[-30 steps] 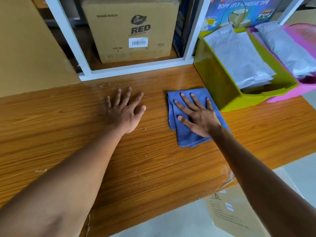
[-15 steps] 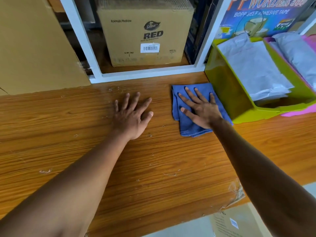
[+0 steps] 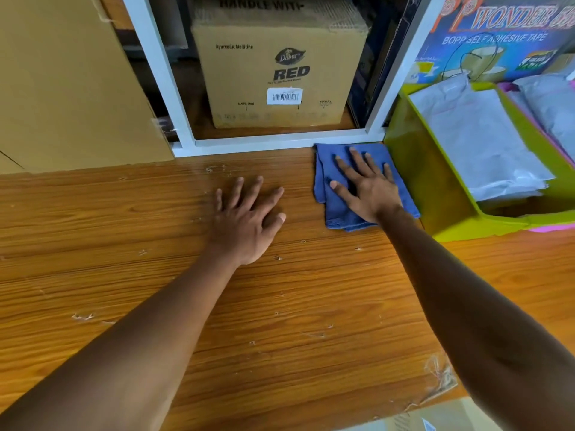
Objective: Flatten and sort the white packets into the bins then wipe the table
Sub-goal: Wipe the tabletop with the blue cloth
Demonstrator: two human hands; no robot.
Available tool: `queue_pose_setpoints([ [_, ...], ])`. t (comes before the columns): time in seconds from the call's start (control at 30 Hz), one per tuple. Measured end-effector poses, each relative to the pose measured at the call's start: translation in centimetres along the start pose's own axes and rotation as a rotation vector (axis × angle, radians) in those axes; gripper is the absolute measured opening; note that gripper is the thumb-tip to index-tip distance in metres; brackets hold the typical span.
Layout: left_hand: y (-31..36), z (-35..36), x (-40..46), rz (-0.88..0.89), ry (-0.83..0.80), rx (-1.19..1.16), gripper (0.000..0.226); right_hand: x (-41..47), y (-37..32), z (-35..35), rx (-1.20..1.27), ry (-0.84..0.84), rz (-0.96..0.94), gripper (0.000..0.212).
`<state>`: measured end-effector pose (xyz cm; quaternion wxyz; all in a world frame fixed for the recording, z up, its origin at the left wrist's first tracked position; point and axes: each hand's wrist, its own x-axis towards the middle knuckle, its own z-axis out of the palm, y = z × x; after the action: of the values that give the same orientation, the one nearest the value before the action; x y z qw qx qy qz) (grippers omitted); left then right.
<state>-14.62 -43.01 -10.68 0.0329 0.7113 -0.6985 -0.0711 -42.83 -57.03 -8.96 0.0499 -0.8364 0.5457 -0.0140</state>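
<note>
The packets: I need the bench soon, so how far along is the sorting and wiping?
Sorting looks done: white packets lie in the green bin and the pink bin. Wiping is in hand: the right hand presses a blue cloth at the back edge. The table nearer the person may remain.

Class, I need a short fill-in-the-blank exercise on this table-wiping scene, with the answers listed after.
1. The right hand presses flat on a folded ____ cloth.
2. The left hand rests open on the bare ____ table.
3. White packets lie inside the ____ bin beside the cloth.

Answers: blue; wooden; green
</note>
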Motion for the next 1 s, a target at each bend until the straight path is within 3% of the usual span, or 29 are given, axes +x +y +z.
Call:
queue_pose_setpoints([
  [0.17, 0.0, -0.1, 0.0, -0.001, 0.002, -0.004, 0.065, -0.5, -0.4, 0.1, 0.002, 0.01, 0.178, 0.089],
  [0.37, -0.1, 0.3, 0.2, 0.002, 0.018, -0.011, 0.063, 3.9, -0.2, -0.6, -0.001, 0.021, 0.226, 0.093],
  [0.57, -0.1, 0.0, 0.0, 0.007, 0.016, -0.013, 0.064, 1.1, -1.6, 0.0, -0.039, 0.006, 0.121, 0.096],
  [0.8, -0.2, 0.3, 0.3, 0.005, 0.009, -0.035, 0.063, 4.0, -2.6, 0.2, -0.076, -0.019, 0.188, 0.096],
  [0.9, -0.5, 0.1, 0.4, -0.003, -0.001, -0.034, 0.062, 2.1, -6.2, 0.7, -0.05, -0.018, 0.094, 0.092],
  [1.0, -0.5, -0.7, 0.1, 0.021, 0.043, -0.221, 0.057, 0.6, -11.8, 1.4, -0.038, -0.049, -0.033, 0.086],
])
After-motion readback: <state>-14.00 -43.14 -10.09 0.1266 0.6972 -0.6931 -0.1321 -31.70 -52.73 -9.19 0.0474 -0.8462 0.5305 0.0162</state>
